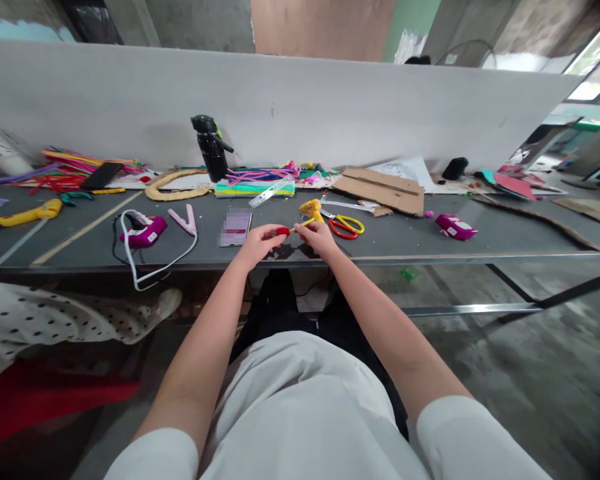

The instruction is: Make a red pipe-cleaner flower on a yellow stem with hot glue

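Above the table's front edge, my left hand (262, 244) is closed on a small red fuzzy piece (283, 231). A thin yellow strip, which looks like a pipe cleaner (303, 225), runs from that piece to my right hand (317, 238), whose fingers pinch it. Just behind my right hand is a yellow glue gun (311, 208), partly hidden by the hand. To its right lie scissors (349, 224) with red and yellow handles. Left of my left hand, a phone (236, 228) rests flat on the table.
A black bottle (211, 148) stands near the white partition (300, 107). Pipe cleaners (260, 175), a clear ruler (270, 192) and cardboard (380, 190) lie at the back. A purple power strip (147, 232) with a white cord sits left, another purple block (457, 227) right. Someone's dotted trouser leg (55, 320) shows at left.
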`<state>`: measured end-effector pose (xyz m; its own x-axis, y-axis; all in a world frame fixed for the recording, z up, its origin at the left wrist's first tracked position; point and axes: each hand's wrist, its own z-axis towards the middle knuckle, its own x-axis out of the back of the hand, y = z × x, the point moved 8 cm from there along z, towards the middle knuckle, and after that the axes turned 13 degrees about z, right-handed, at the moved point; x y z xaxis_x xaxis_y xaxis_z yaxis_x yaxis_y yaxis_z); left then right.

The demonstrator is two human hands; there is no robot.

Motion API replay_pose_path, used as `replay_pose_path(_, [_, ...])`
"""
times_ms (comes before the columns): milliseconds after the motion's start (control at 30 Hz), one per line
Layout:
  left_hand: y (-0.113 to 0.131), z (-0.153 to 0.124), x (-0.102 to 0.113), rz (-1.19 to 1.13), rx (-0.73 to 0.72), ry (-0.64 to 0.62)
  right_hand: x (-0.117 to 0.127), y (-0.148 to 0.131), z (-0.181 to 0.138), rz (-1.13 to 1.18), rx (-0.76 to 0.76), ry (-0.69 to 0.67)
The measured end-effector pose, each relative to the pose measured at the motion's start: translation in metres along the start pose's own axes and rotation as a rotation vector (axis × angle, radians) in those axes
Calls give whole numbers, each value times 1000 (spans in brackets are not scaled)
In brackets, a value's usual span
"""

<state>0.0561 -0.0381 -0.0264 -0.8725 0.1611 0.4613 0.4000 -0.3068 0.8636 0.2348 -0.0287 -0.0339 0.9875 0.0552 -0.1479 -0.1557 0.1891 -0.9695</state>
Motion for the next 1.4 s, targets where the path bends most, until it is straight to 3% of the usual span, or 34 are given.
replay_pose_path(1400, [8,-3,-7,-46,-15,-2,-6,-2,-2,0,-6,-103])
